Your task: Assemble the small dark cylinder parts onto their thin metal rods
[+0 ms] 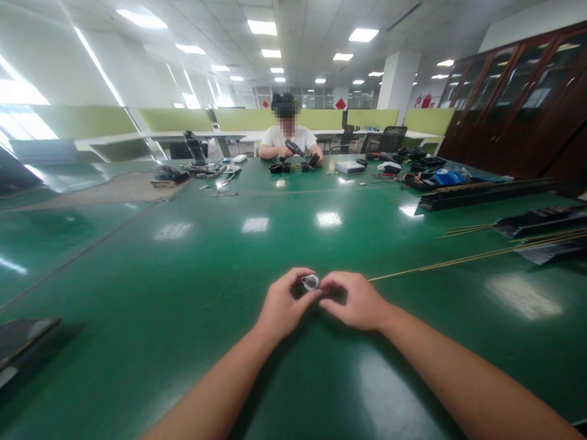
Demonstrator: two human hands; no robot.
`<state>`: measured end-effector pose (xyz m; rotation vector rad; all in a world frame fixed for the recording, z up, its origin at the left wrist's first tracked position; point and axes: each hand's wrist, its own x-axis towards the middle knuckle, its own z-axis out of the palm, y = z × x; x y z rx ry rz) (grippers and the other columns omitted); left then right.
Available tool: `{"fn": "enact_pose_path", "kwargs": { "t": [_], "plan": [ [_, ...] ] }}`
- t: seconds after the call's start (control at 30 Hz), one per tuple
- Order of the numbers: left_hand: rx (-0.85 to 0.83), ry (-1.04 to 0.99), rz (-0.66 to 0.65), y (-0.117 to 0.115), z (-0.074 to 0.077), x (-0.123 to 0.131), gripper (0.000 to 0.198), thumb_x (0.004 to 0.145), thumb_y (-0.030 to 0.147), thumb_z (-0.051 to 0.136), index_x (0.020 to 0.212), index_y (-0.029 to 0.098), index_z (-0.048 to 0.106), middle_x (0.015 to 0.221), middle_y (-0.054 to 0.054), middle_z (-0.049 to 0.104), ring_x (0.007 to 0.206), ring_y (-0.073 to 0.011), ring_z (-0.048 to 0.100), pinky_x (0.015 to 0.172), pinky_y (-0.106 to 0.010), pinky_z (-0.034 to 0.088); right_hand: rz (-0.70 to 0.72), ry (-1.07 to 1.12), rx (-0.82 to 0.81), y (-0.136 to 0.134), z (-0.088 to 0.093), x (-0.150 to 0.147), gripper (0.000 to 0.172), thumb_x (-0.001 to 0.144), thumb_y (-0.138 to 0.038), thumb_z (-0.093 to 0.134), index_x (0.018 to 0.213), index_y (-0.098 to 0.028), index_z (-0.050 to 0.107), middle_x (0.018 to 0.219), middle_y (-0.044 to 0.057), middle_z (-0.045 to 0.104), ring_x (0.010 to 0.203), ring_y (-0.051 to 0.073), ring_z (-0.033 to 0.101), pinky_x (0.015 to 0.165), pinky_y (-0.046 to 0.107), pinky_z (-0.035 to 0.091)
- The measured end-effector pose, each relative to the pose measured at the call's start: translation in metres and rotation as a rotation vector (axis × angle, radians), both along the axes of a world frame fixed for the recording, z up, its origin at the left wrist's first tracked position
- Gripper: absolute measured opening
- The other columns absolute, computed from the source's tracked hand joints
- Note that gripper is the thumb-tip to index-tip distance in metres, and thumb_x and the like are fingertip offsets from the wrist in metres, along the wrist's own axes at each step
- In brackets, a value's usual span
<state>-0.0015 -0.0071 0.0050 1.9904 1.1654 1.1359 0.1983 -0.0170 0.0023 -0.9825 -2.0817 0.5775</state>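
A small round object, whitish-silver with a darker spot on it (310, 282), sits between the thumb and fingers of my left hand (283, 307), just above the green tabletop. My right hand (355, 300) is close on the other side, its fingers curved and its thumb held apart from them. The right forefinger tip is at the object's edge; whether it presses on it I cannot tell. The object's underside is hidden by my left thumb. Behind my right hand, the end of a thin brass-coloured rod (422, 269) comes into sight, running off to the right.
Dark channel-like trays (486, 197) and more thin rods lie at the right. Tools and a blue item (447, 177) are heaped at the far right. Across the table (220, 244) sits a person (293, 137) holding a dark tool. A dark flat item (22, 342) is at the left edge.
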Motion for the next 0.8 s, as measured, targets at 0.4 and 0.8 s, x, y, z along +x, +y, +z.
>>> {"fn": "enact_pose_path", "kwargs": {
  "t": [0.4, 0.8],
  "plan": [
    [-0.010, 0.015, 0.012, -0.0008, -0.0006, -0.0004, 0.028, 0.075, 0.028, 0.077, 0.098, 0.019, 0.064, 0.093, -0.002, 0.069, 0.082, -0.0163, 0.066, 0.077, -0.028, 0.052, 0.007, -0.017, -0.010, -0.0003, 0.0008, 0.0009, 0.016, 0.080, -0.020, 0.068, 0.096, -0.021, 0.067, 0.091, 0.002, 0.072, 0.082, 0.017, 0.066, 0.079, 0.029, 0.051],
    [0.023, 0.020, 0.016, -0.0020, 0.0009, 0.0008, 0.029, 0.077, 0.030, 0.076, 0.102, 0.020, 0.066, 0.098, -0.003, 0.070, 0.089, -0.0182, 0.066, 0.082, -0.031, 0.054, 0.011, -0.036, -0.002, -0.0005, 0.0010, 0.0016, 0.018, 0.080, -0.020, 0.068, 0.097, -0.021, 0.067, 0.094, 0.003, 0.073, 0.084, 0.018, 0.067, 0.081, 0.030, 0.052]
  ]
}}
